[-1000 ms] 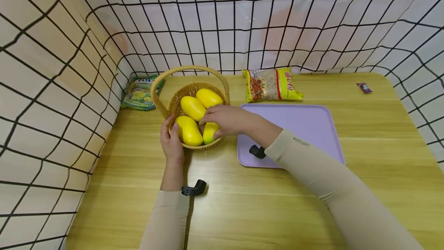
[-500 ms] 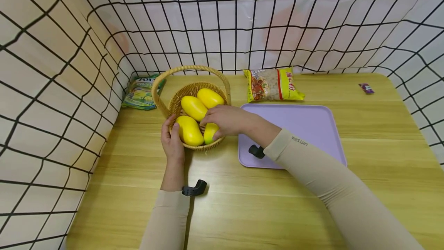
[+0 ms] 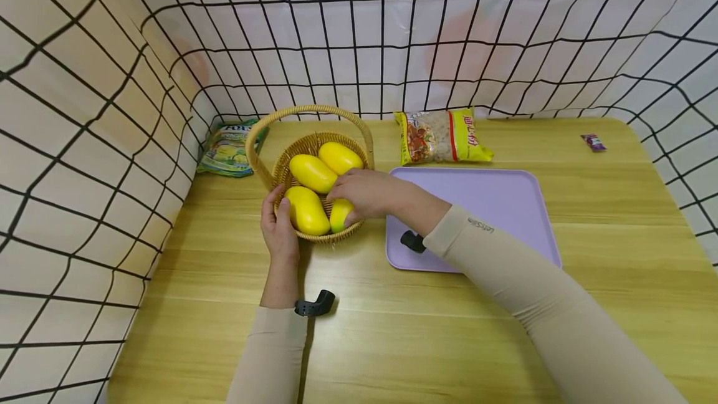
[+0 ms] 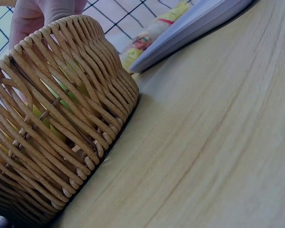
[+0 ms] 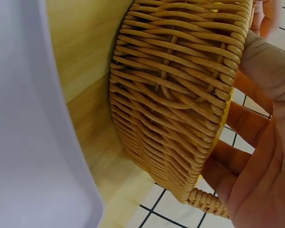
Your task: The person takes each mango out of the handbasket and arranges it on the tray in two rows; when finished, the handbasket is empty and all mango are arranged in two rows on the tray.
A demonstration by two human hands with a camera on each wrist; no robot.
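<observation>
A round wicker basket (image 3: 331, 240) with a tall arched handle stands on the table and holds several yellow mangoes (image 3: 307, 212). My left hand (image 3: 279, 232) grips its left rim, thumb at the inner side and fingers outside. My right hand (image 3: 367, 193) reaches in over the right rim, its fingers curled around a yellow-green mango (image 3: 339, 215) that they partly cover. In the right wrist view the thumb and fingers of the right hand (image 5: 266, 156) go down past the rim, their tips hidden behind the wicker wall (image 5: 175, 90).
Right of the basket lies a flat lilac tray (image 3: 505, 204), partly under my right forearm. Behind it rests a yellow food packet (image 3: 443, 137). A green packet (image 3: 227, 149) lies at the back left, a small purple wrapper (image 3: 593, 142) far right. Black wire grid (image 3: 381, 48) surrounds the table.
The upper-left mango has shifted slightly left in the basket, and my right hand has edged a little to the right. My left hand keeps its hold on the rim.
</observation>
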